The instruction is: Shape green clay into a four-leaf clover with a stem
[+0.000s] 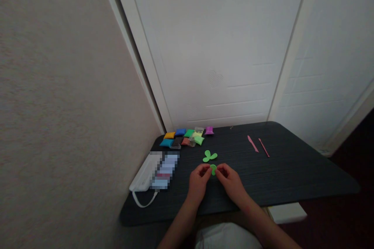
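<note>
Between my two hands, just above the dark table, is a small flat piece of light green modelling clay [213,169]. My left hand [200,179] pinches its left side with thumb and fingers. On the opposite side, my right hand [230,180] pinches it the same way. Just beyond my fingertips, a three-lobed green clay leaf shape [209,156] lies flat on the table, apart from both hands. The undersides of my fingers are hidden.
Several coloured clay packets [180,132] lie at the back left of the black table [286,179]. A pink clay knife [253,144] and a thin pink tool [264,148] lie to the right. A white power bank-like object [144,175] with a cable sits beside a blurred screen [165,171].
</note>
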{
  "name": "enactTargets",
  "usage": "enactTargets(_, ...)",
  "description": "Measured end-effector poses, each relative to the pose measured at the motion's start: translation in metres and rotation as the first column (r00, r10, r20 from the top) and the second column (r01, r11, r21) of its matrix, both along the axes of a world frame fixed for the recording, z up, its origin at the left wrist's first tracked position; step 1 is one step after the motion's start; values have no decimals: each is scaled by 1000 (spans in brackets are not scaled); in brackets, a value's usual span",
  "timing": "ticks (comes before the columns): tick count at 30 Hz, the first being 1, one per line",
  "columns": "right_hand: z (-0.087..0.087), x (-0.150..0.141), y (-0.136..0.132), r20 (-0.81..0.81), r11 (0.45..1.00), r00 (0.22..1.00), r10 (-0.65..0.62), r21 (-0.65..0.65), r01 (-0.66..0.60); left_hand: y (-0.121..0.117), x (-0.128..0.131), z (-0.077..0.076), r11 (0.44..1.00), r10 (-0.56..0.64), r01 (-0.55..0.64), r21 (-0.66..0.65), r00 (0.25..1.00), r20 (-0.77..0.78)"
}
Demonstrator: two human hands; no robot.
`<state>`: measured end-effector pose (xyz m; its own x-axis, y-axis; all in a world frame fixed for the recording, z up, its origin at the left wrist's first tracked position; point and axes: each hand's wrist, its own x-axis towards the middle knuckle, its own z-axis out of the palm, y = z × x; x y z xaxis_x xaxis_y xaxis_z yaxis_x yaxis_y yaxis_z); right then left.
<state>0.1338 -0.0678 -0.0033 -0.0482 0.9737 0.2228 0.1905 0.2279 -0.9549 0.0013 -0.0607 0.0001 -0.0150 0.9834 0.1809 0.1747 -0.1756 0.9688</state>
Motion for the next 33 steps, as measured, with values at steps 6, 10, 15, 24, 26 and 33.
enactTargets(6,-4,0,3,6,1000,1000,2,-2,-2,0,0,-1,1000,28,-28,11,998,-62)
enactTargets(10,-3,-1,2,-21,1000,1000,-9,2,9,-2,1,2,1000,27,-26,10,994,-105)
enactTargets(15,-1,0,0,-3,1000,1000,8,2,-8,-4,3,2,1000,4,-2,19,994,-109)
enactTargets(24,-2,0,0,19,1000,1000,13,-15,-13,-3,2,-1,1000,-1,4,16,990,-142)
enactTargets(26,-2,0,0,22,1000,1000,11,-14,-10,-3,3,-1,1000,3,-1,16,989,-146)
enactTargets(33,-1,0,0,6,1000,1000,3,13,-3,-3,3,-1,1000,7,-4,19,992,-129)
